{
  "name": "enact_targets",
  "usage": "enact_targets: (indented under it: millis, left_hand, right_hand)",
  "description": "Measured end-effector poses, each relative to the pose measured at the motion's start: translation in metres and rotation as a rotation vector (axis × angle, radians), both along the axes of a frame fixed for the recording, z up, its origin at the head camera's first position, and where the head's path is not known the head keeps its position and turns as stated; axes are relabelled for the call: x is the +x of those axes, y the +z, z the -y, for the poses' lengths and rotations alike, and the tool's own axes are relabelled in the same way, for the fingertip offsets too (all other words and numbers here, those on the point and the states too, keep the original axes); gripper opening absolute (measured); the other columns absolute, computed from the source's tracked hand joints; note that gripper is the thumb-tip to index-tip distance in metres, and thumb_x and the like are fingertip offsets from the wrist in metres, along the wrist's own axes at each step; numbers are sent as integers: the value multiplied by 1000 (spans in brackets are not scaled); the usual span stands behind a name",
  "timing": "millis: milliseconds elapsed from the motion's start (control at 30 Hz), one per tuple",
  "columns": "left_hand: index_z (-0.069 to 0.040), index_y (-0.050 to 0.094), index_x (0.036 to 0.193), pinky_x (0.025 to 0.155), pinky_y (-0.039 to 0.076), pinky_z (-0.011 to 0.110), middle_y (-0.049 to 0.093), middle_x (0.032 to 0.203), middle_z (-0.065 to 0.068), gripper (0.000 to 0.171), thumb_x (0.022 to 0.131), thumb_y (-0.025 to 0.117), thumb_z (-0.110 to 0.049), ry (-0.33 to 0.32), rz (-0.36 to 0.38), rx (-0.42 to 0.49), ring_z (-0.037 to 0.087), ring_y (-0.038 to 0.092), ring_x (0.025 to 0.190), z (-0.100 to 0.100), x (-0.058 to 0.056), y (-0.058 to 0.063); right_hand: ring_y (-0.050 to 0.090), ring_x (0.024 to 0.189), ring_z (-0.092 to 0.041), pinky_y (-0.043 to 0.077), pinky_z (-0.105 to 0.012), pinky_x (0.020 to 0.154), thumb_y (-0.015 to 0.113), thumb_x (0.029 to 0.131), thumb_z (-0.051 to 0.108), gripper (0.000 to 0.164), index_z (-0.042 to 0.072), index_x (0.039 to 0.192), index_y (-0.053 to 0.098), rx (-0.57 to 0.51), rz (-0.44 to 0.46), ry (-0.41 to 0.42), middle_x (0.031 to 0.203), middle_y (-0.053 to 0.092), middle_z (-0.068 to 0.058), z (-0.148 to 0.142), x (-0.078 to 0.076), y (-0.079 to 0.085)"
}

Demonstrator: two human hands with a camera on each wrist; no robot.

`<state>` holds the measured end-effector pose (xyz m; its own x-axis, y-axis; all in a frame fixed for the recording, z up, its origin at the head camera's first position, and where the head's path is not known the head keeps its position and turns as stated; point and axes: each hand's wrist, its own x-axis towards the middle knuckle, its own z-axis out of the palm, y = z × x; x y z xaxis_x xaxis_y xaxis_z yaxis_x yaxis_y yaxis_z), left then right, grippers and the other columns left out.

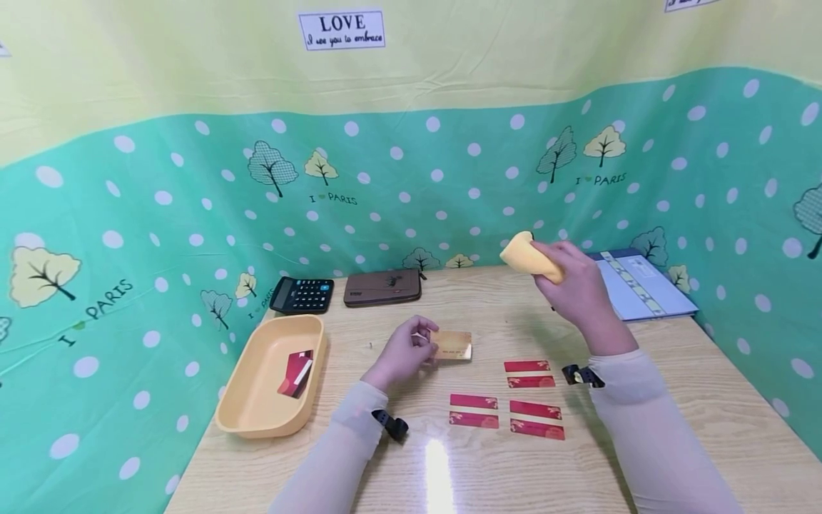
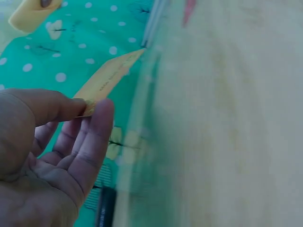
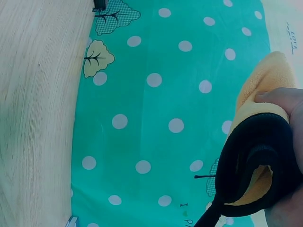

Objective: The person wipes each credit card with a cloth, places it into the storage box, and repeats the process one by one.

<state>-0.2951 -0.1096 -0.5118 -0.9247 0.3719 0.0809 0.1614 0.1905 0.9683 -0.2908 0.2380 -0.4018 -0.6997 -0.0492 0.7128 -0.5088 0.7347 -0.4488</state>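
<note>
Between thumb and fingers, my left hand (image 1: pixel 406 351) pinches a gold card (image 1: pixel 453 345) by its left end; the left wrist view shows the gold card (image 2: pixel 111 78) edge-tilted away from the fingertips. My right hand (image 1: pixel 574 282) grips a folded yellow cloth (image 1: pixel 531 258) raised over the table's back right. In the right wrist view the cloth (image 3: pixel 267 78) is bunched, with a dark border curled at its end. Three red cards with a pale stripe lie flat in front: one nearer the left (image 1: pixel 474 412), one at the right (image 1: pixel 536 420), one behind (image 1: pixel 529 374).
An orange-yellow tray (image 1: pixel 226 410) at the left holds several red cards (image 1: pixel 297 374). Behind it are a black calculator (image 1: pixel 302 295) and a brown wallet (image 1: pixel 382 288). A blue-white folder (image 1: pixel 636 282) lies at the back right. A patterned curtain (image 1: pixel 398 185) stands along the table's edges.
</note>
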Motion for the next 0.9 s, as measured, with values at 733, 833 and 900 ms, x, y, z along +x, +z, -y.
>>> enact_targets:
  millis: [733, 833, 900]
  left_hand:
    - [8, 55, 133, 79, 68, 44, 54, 103, 15, 36, 97, 64, 11, 86, -196, 229, 31, 66, 90, 31, 9, 96]
    - [6, 56, 132, 79, 68, 43, 54, 104, 15, 35, 98, 63, 10, 74, -195, 235, 24, 65, 87, 33, 11, 100]
    - [5, 56, 132, 79, 68, 43, 54, 104, 16, 35, 98, 63, 10, 66, -193, 243, 22, 65, 86, 32, 11, 101]
  right_hand:
    - [62, 83, -24, 50, -38, 67, 79, 82, -7, 58, 15, 135, 72, -16, -119, 91, 113, 71, -9, 38, 2, 11]
    - [61, 83, -24, 50, -39, 67, 79, 82, -8, 59, 14, 136, 72, -17, -126, 108, 113, 70, -10, 43, 4, 11]
    - [62, 83, -24, 51, -39, 67, 79, 81, -8, 59, 14, 136, 72, -14, -133, 119, 113, 71, -10, 46, 5, 9]
